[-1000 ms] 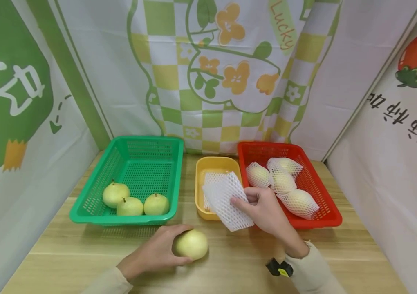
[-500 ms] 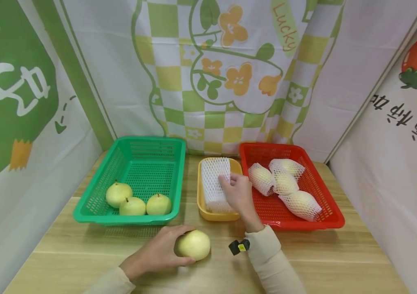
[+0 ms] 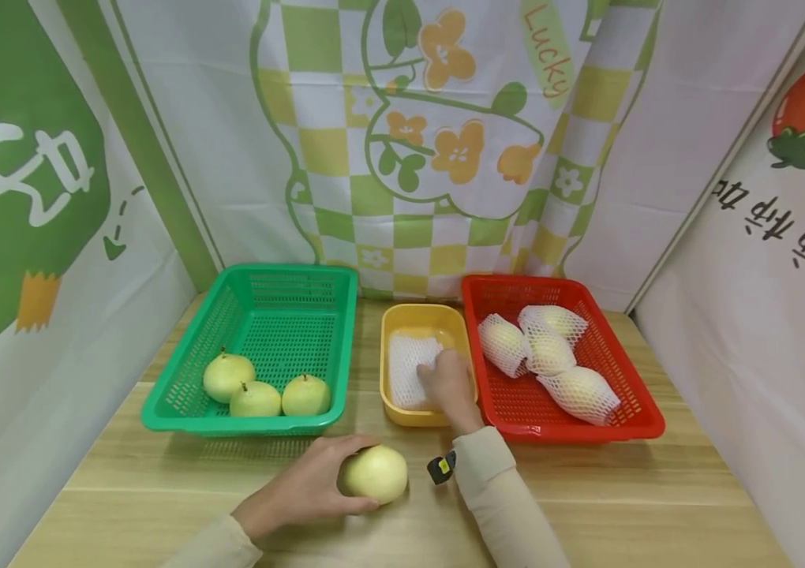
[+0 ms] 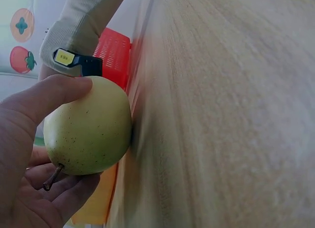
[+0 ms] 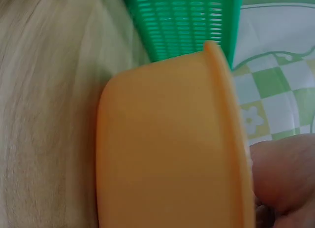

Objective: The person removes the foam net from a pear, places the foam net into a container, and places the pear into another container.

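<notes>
On the wooden table, my left hand [image 3: 310,485] grips a pale yellow-green pear [image 3: 376,475] from its left side, thumb and fingers curved round it. The left wrist view shows the stem of this pear [image 4: 88,127] towards the palm. My right hand [image 3: 448,383] reaches down into the yellow box [image 3: 388,315], its fingertips at the white foam net sleeves [image 3: 408,367] lying there. Those fingertips are mostly hidden, and I cannot tell whether they pinch a sleeve. In the right wrist view, the box wall [image 5: 167,149] covers much of the hand.
A green basket [image 3: 154,418] at the left holds 3 bare pears [image 3: 256,400]. To the right of the yellow box stands a red basket [image 3: 523,432] with several pears in foam nets [image 3: 580,394]. A printed cloth [image 3: 338,189] hangs behind them.
My right hand has brought a white foam net sleeve from over the red basket's edge leftward and down into the yellow box. My left hand stays on the pear.
</notes>
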Demonstrator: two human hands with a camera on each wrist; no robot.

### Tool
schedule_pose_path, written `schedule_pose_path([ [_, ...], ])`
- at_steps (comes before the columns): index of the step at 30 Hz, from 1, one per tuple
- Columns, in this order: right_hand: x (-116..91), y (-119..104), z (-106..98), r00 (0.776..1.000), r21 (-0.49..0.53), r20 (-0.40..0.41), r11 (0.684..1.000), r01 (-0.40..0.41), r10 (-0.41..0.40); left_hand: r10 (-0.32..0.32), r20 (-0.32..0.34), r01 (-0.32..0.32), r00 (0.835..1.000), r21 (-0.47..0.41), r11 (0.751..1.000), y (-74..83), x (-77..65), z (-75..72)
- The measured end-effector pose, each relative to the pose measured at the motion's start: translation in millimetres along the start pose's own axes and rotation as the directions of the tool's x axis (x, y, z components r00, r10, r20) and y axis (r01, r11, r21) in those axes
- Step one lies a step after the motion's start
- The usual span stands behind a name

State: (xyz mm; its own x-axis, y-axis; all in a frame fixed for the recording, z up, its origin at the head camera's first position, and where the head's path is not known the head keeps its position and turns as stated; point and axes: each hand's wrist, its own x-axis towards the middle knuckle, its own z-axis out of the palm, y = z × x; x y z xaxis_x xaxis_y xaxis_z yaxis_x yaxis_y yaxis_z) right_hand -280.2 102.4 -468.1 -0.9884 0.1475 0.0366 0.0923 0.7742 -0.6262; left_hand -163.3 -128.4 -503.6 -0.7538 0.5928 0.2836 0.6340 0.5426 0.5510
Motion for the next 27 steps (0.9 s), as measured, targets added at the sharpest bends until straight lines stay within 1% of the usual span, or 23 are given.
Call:
schedule_pose_path([
  [4, 1.3, -3.2, 3.2, 1.000, -0.080, 0.005, 0.997, 0.002, -0.001, -0.003, 0.010, 0.004, 1.000, -0.008, 1.000, 1.1, 0.8, 0.2],
  [7, -0.1, -5.9, 2.5, 1.000, -0.096, -0.004, 0.995, 0.013, -0.014, -0.008, 0.022, 0.009, 1.000, -0.013, 1.000, 1.8, 1.0, 0.7],
  [11, -3.3, -8.5, -1.1, 0.998, -0.141, -0.033, 0.989, 0.050, -0.056, -0.010, 0.030, 0.010, 0.999, -0.019, 1.000, 1.9, 1.1, 1.3],
  [15, -9.1, -13.7, -9.5, 0.995, -0.199, -0.042, 0.976, 0.085, -0.095, -0.005, 0.022, 0.005, 1.000, -0.014, 1.000, 0.8, 1.5, 0.9],
  [20, -23.0, -24.0, -33.7, 0.986, -0.212, -0.043, 0.966, 0.149, -0.161, -0.002, 0.020, 0.003, 1.000, -0.014, 1.000, -0.2, 1.9, -0.6],
  [23, -32.1, -28.3, -52.4, 0.977, -0.213, -0.021, 0.956, 0.204, -0.213, -0.007, 0.029, 0.007, 1.000, -0.023, 1.000, 0.0, 2.0, -1.0],
  [27, -40.9, -29.8, -78.5, 0.952, -0.200, 0.015, 0.932, 0.302, -0.305, -0.010, 0.035, 0.010, 0.999, -0.022, 1.000, 0.4, 2.3, -1.1],
])
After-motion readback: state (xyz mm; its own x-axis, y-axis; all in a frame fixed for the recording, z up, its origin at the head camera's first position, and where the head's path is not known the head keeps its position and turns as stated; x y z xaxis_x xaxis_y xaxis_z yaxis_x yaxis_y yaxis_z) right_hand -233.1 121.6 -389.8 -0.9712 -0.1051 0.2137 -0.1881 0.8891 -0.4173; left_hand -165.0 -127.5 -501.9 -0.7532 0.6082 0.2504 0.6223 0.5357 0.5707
